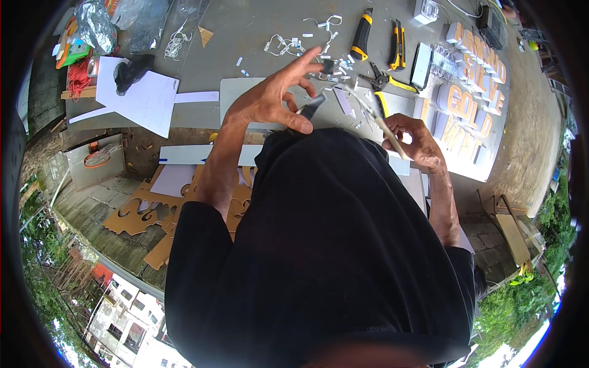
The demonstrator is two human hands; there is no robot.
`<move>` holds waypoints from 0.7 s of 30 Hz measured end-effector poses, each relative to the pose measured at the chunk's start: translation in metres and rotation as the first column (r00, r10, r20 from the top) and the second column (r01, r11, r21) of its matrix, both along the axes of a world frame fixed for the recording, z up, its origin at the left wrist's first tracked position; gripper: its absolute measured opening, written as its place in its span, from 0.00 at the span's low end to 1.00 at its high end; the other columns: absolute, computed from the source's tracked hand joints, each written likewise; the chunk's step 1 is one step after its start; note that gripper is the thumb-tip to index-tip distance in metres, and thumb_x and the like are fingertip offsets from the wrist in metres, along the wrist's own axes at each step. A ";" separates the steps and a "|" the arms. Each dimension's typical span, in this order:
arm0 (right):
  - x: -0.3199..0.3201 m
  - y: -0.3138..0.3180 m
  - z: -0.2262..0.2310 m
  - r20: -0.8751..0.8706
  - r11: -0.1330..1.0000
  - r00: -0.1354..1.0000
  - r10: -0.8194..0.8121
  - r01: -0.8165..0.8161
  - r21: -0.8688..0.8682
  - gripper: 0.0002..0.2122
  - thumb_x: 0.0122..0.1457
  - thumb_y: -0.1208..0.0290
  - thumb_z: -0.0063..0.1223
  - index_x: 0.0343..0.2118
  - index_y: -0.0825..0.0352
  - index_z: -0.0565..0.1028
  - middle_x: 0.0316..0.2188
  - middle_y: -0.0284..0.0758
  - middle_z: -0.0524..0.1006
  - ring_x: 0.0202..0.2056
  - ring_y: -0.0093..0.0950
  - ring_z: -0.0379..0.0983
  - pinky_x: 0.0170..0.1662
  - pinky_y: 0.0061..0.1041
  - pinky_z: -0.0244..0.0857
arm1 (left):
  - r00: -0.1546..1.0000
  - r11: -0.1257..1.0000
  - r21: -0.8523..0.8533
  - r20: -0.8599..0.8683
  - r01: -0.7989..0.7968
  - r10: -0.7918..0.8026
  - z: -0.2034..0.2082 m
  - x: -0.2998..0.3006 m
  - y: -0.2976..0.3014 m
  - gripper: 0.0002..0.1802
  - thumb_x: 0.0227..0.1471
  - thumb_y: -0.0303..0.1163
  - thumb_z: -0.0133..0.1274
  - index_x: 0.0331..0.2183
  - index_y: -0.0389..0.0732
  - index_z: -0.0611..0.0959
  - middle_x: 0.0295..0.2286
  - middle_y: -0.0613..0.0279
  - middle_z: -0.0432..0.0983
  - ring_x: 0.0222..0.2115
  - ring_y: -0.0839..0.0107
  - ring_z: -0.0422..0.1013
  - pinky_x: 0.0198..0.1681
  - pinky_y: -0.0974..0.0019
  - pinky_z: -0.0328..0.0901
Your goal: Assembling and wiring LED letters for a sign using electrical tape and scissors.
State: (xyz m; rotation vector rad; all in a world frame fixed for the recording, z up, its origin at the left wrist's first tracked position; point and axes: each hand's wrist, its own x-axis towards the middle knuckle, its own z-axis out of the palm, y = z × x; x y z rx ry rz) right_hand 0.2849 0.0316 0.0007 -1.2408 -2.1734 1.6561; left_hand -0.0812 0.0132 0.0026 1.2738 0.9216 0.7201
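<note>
My left hand (276, 98) is over the near edge of the table, its index finger stretched out and its thumb and other fingers curled. A short dark glossy strip (313, 107) sits between the thumb and fingertips; its kind is not clear. In my right hand (414, 138) is a thin pale stick-like piece (385, 127), pinched and slanting toward the middle of the board. Between the hands a small lilac strip (342, 101) lies on the grey board (245, 92). Beyond it are black-and-yellow pliers (381, 80) and small white LED modules (279, 44) on thin wires.
Two yellow-and-black utility knives (362, 37) (397, 46) lie at the back. Raised letters (463, 104) with tan faces stand on a white panel at the right. White paper (138, 101) and plastic bags (95, 27) lie at the left. Cut-out brown sheets (138, 208) are below the table edge.
</note>
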 end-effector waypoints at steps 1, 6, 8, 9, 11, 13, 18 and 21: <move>0.001 0.008 -0.008 0.007 0.996 0.996 -0.084 0.084 -0.005 0.16 0.52 0.70 0.71 0.42 0.69 0.80 0.28 0.32 0.82 0.27 0.20 0.73 0.32 0.24 0.67 | 0.992 0.997 -0.007 -0.101 -0.077 0.076 -0.007 -0.009 -0.002 0.78 0.26 0.44 0.79 0.70 0.44 0.47 0.64 0.38 0.55 0.50 0.59 0.70 0.34 0.66 0.72; -0.003 0.057 -0.051 0.337 0.788 0.814 -0.473 0.220 0.575 0.19 0.54 0.63 0.64 0.47 0.62 0.72 0.35 0.43 0.83 0.36 0.43 0.82 0.38 0.41 0.74 | 0.548 0.847 0.289 -0.660 -0.447 0.514 -0.067 -0.051 0.011 0.72 0.28 0.40 0.78 0.68 0.40 0.50 0.61 0.41 0.59 0.53 0.55 0.69 0.48 0.57 0.72; -0.013 0.081 -0.059 0.410 0.748 0.757 -0.509 0.153 0.646 0.20 0.53 0.60 0.64 0.46 0.60 0.70 0.35 0.43 0.82 0.37 0.45 0.81 0.38 0.44 0.73 | 0.275 0.739 0.534 -0.700 -0.411 0.659 -0.094 -0.068 0.018 0.73 0.28 0.44 0.78 0.67 0.38 0.50 0.59 0.42 0.61 0.57 0.45 0.65 0.58 0.49 0.64; -0.018 0.091 -0.062 0.410 0.696 0.735 -0.540 0.116 0.708 0.19 0.53 0.60 0.63 0.46 0.59 0.71 0.37 0.42 0.81 0.37 0.45 0.81 0.37 0.45 0.73 | 0.270 0.736 0.539 -0.699 -0.410 0.662 -0.103 -0.073 0.020 0.73 0.28 0.44 0.78 0.67 0.38 0.50 0.59 0.42 0.61 0.57 0.45 0.65 0.58 0.49 0.64; -0.022 0.111 -0.072 0.405 0.638 0.708 -0.578 0.083 0.765 0.18 0.53 0.60 0.62 0.45 0.59 0.71 0.38 0.42 0.80 0.37 0.46 0.80 0.37 0.47 0.73 | 0.250 0.730 0.554 -0.700 -0.399 0.668 -0.108 -0.074 0.027 0.73 0.29 0.46 0.78 0.67 0.36 0.50 0.61 0.43 0.59 0.59 0.43 0.62 0.60 0.48 0.63; -0.026 0.128 -0.080 0.547 0.669 0.654 -0.523 -0.083 0.739 0.18 0.53 0.61 0.61 0.45 0.58 0.72 0.38 0.42 0.78 0.37 0.46 0.81 0.37 0.47 0.73 | 0.250 0.736 0.536 -0.710 -0.414 0.658 -0.106 -0.071 0.030 0.71 0.31 0.49 0.77 0.67 0.35 0.52 0.59 0.42 0.61 0.58 0.43 0.62 0.59 0.48 0.63; -0.026 0.144 -0.077 0.644 0.736 0.671 -0.368 -0.214 0.643 0.11 0.56 0.69 0.57 0.43 0.61 0.77 0.39 0.42 0.78 0.41 0.45 0.80 0.42 0.45 0.73 | 0.364 0.745 0.405 -0.685 -0.530 0.631 -0.071 -0.061 0.013 0.60 0.47 0.58 0.66 0.66 0.33 0.55 0.55 0.40 0.69 0.59 0.45 0.62 0.59 0.48 0.63; -0.033 0.130 -0.059 0.520 0.544 0.782 -0.343 -0.286 0.789 0.12 0.57 0.74 0.55 0.44 0.59 0.79 0.40 0.39 0.79 0.43 0.42 0.79 0.44 0.42 0.73 | 0.763 0.766 0.020 -0.081 -0.642 0.641 -0.022 -0.030 -0.005 0.56 0.57 0.67 0.49 0.66 0.30 0.55 0.56 0.38 0.69 0.62 0.49 0.61 0.59 0.48 0.61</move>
